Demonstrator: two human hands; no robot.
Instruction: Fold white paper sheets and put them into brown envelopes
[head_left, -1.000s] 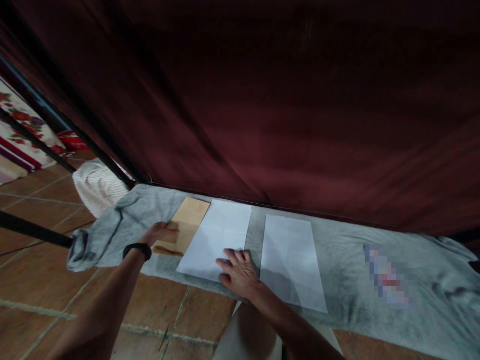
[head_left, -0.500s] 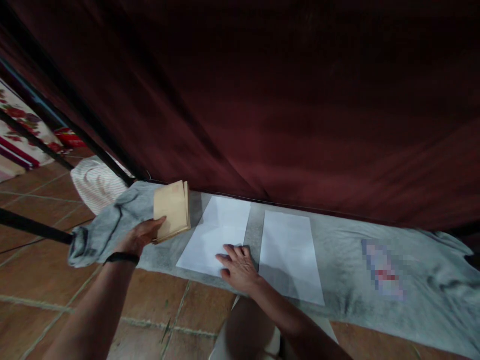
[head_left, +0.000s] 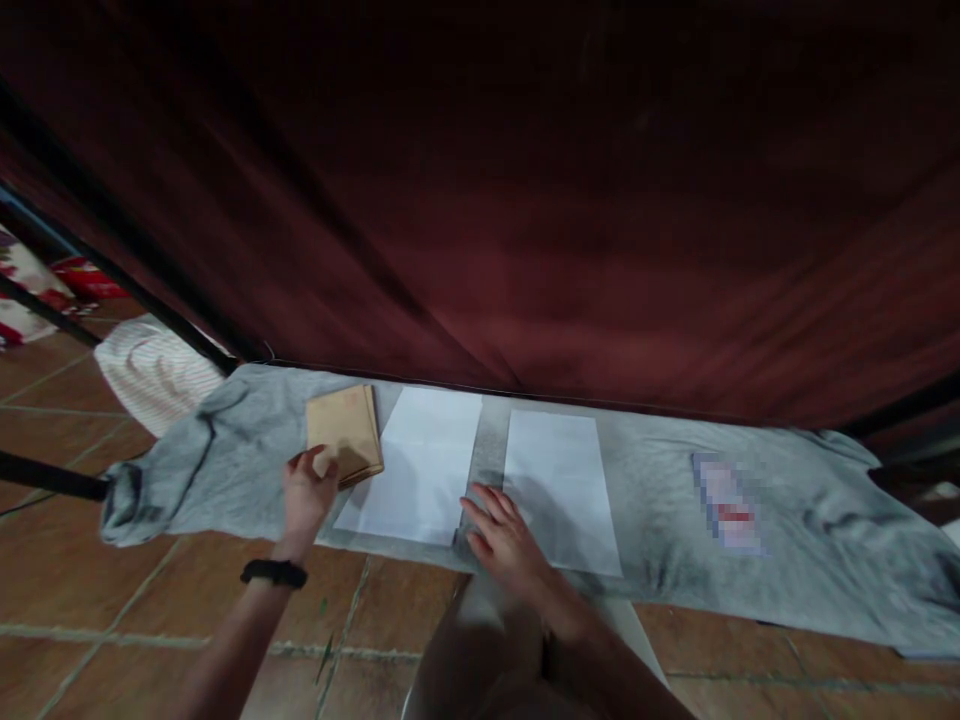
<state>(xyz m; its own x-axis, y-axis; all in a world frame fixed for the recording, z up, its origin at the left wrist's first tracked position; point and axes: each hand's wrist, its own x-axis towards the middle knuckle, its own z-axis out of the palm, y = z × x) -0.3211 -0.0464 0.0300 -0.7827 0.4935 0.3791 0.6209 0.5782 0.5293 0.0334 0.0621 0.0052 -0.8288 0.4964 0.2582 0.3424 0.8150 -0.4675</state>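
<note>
The left hand (head_left: 306, 492) pinched the near corner of a thin stack of brown envelopes (head_left: 344, 433) lying on the grey cloth (head_left: 225, 460); light and floppy, it looked best gripped along an edge. The right hand (head_left: 504, 538) lay open and flat between two white sheets (head_left: 420, 465), gripping nothing

Maroon curtain (head_left: 525, 200), striped cloth (head_left: 154, 370), tiled floor (head_left: 112, 600)
</note>
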